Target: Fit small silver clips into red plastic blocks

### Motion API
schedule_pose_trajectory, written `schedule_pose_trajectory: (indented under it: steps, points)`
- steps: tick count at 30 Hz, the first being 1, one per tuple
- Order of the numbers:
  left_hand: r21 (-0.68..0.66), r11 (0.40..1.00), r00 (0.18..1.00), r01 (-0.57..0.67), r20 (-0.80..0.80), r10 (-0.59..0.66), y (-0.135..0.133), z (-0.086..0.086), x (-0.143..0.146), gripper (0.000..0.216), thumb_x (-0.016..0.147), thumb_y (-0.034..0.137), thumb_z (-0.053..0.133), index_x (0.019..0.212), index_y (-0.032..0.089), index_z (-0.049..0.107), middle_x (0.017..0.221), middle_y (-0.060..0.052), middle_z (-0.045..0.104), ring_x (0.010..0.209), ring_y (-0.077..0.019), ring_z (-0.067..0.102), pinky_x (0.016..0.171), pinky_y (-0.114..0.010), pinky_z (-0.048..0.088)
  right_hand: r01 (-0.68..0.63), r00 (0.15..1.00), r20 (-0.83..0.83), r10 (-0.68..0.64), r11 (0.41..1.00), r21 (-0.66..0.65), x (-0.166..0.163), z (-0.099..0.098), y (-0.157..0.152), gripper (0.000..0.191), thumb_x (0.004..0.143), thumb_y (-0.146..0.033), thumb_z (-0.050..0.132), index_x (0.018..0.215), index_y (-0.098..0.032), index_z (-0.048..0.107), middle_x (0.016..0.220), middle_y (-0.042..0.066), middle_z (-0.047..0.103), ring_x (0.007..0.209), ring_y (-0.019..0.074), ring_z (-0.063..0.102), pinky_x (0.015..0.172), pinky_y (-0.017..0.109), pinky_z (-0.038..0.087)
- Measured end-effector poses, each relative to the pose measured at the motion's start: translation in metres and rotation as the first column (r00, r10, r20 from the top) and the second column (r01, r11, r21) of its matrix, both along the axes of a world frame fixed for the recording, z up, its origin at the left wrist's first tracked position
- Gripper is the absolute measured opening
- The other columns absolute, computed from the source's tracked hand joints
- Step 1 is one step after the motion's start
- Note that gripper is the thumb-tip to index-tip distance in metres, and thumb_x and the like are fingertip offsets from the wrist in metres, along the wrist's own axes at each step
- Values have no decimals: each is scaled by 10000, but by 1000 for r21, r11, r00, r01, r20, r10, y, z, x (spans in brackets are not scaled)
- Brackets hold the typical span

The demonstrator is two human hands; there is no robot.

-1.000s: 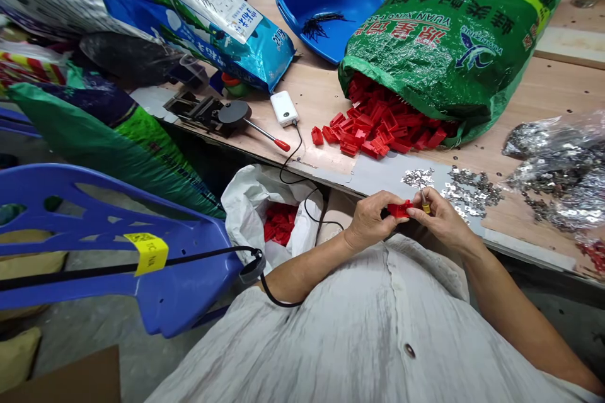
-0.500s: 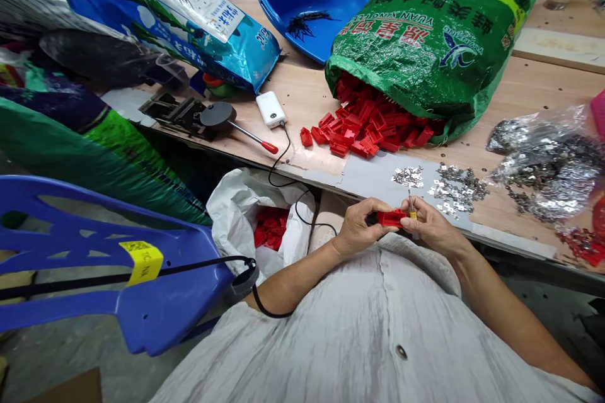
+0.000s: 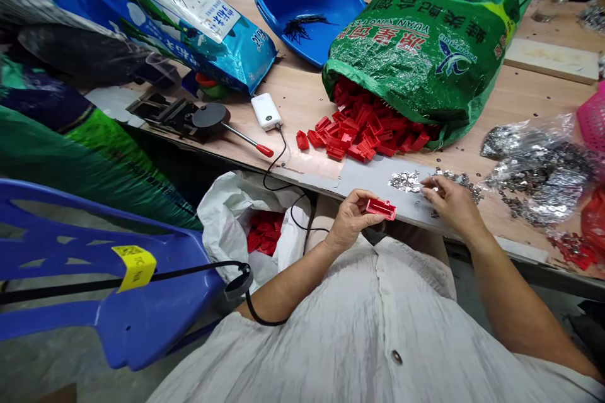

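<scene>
Sitting at the edge of the wooden table [image 3: 307,101], a person in a pale shirt works among sacks of parts. Farthest left stands a blue plastic chair [image 3: 108,302], and beside it, below the table edge, a white bag [image 3: 236,214] lies open with red pieces already in it, which looks like where finished ones go. On the table above are a small hand press [image 3: 189,116] and a white power bank [image 3: 266,111]. The left hand [image 3: 350,219] is curled around one end of a single red clip [image 3: 380,208], pinched between thumb and fingers and held just off the table's near edge. Behind it a heap of red clips [image 3: 368,129] spills from a green sack [image 3: 425,44], so plenty seems left to do. The right hand [image 3: 449,204] rests on a scatter of small metal pieces [image 3: 411,181], fingers bent down into them; whether it has one gripped I cannot tell. Farther right, clear bags of metal parts [image 3: 539,170] lie waiting.
</scene>
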State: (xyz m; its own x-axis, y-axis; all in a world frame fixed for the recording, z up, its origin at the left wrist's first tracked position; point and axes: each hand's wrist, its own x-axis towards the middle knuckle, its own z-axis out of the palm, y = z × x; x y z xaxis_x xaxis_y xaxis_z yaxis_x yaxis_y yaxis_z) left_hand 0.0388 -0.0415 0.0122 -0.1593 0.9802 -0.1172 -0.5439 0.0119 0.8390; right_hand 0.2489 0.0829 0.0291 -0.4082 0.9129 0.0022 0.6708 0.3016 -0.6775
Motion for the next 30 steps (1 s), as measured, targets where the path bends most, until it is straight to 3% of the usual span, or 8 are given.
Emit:
schedule_pose_trajectory:
  steps: [4,10,14,19,23,27,30]
  points:
    - [-80,994,989,73,134,-62,-1,3,0,477,619,195,873,999,184,585,940,-16,699,863,-173,701,781,-318,572,-50,975,224,1,976,212,2,-7,33,197,872,-286,530,949,-212,695,980,90,726,872,251,641,819,386,460]
    - [-71,992,982,106,166,-93,0,1,0,499,650,195,851,1099,197,633,985,-33,693,893,-179,704,788,-323,579,-49,909,413,-55,970,239,-19,-16,52,225,904,-328,526,956,-205,708,964,115,716,833,263,635,738,378,447]
    - [-69,993,984,96,156,-84,3,-1,-4,533,673,208,837,1165,198,635,984,-51,712,885,-176,711,804,-314,565,-38,896,438,-71,971,236,-27,-18,55,174,883,-329,562,903,-212,689,912,106,707,790,248,618,701,362,426]
    - [-84,993,985,86,159,-72,5,-2,-7,567,665,231,842,1195,196,643,982,-64,725,894,-194,712,825,-337,558,-9,943,329,-56,981,195,-23,-14,56,148,884,-296,524,942,-213,633,873,100,693,779,253,605,710,363,410]
    - [-92,993,986,72,156,-57,8,-1,-8,575,693,235,818,1238,211,637,980,-51,720,895,-180,708,835,-337,555,20,990,137,-30,997,73,-14,-6,47,117,866,-335,554,922,-237,586,822,45,667,731,219,584,682,337,403]
    - [-101,992,982,75,181,-55,11,4,-6,585,674,210,827,1232,218,653,949,-37,716,877,-167,702,812,-311,548,-119,988,-111,111,991,-68,-10,1,25,177,866,-393,592,950,-238,609,854,26,663,753,189,584,698,320,436]
    - [-112,991,981,77,186,-56,13,8,-3,591,667,222,837,1230,217,660,936,-38,713,846,-150,690,784,-290,544,-246,953,-210,218,962,-119,-14,8,2,222,899,-416,571,1012,-240,647,912,39,682,778,193,599,703,327,458]
